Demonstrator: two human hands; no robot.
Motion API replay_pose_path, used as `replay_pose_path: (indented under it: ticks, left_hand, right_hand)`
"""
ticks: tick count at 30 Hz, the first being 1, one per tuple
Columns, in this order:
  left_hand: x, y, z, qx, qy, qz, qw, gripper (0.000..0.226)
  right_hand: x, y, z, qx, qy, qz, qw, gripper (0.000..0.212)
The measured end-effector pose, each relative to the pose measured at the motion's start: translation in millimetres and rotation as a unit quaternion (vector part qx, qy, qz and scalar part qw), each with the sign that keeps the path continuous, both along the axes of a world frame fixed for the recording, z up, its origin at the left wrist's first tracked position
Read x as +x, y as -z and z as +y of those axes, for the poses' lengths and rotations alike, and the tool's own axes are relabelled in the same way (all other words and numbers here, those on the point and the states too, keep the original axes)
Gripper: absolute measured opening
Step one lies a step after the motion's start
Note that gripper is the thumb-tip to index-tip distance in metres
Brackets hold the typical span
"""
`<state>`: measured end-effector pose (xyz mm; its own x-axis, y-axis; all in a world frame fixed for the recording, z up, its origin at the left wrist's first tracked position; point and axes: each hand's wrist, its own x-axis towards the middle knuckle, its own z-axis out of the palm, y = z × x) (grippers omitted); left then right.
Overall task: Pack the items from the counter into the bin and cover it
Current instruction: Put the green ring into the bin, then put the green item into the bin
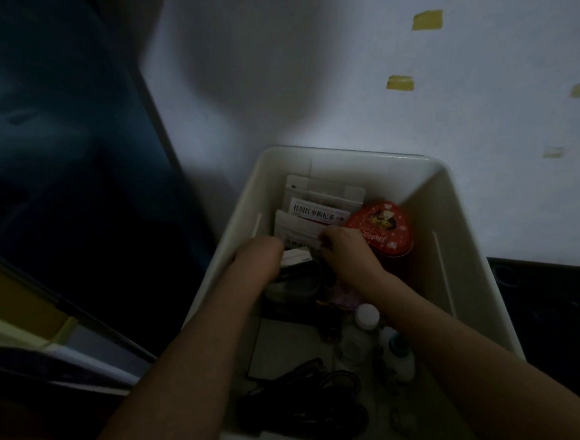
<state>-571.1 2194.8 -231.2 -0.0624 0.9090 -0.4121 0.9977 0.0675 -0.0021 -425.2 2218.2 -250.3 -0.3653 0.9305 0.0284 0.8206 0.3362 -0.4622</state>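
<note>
A white plastic bin (455,242) stands open on the floor below me, and both my arms reach into it. My left hand (260,256) is curled down among the white packets (319,211) at the bin's far left; its fingers are hidden. My right hand (344,250) pinches the edge of the nearest white packet. A red round tin (385,228) leans at the far right inside the bin. Closer to me lie small white bottles (367,317), black cables (314,386) and a flat grey thing (283,344).
A white wall with bits of yellow tape (427,20) rises behind the bin. Dark blue fabric (52,133) hangs at the left, above a yellow-edged ledge (20,307). A black thing (555,304) sits right of the bin. The scene is dim.
</note>
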Motion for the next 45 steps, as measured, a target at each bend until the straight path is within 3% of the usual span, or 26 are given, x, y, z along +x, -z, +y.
replay_pose_path:
  ticks: [14, 17, 21, 27, 35, 41, 45]
  left_hand:
    - [-2.6, -2.9, 0.1, 0.026, 0.030, -0.009, 0.999, 0.032]
    - [6.5, -20.2, -8.0, 0.105, 0.031, -0.062, 0.992, 0.040]
    - [42.5, -46.6, -28.4, 0.210, 0.038, -0.170, 0.962, 0.031]
    - [129.5, -65.2, -44.0, 0.274, 0.059, -0.294, 0.914, 0.034]
    - [254.7, -50.2, -41.3, 0.240, 0.102, -0.288, 0.921, 0.033]
    - [310.1, -18.6, -42.3, 0.121, 0.113, -0.169, 0.972, 0.036]
    - [328.8, 17.9, -49.8, 0.038, 0.070, -0.121, 0.989, 0.031]
  right_hand:
    - [16.7, -29.0, -1.2, 0.017, 0.008, 0.037, 0.999, 0.028]
    - [28.6, -46.1, -1.3, 0.024, 0.027, 0.076, 0.996, 0.025]
    - [59.9, -73.9, -2.9, 0.065, 0.064, 0.148, 0.985, 0.016]
    - [146.0, -92.5, -11.5, 0.108, 0.111, 0.228, 0.961, 0.011]
    - [269.6, -53.2, -22.7, 0.025, 0.164, 0.189, 0.968, 0.019]
    - [318.7, 3.8, -36.2, -0.059, 0.149, 0.132, 0.978, 0.023]
    - [329.9, 59.7, -63.1, -0.175, 0.086, 0.072, 0.978, 0.024]
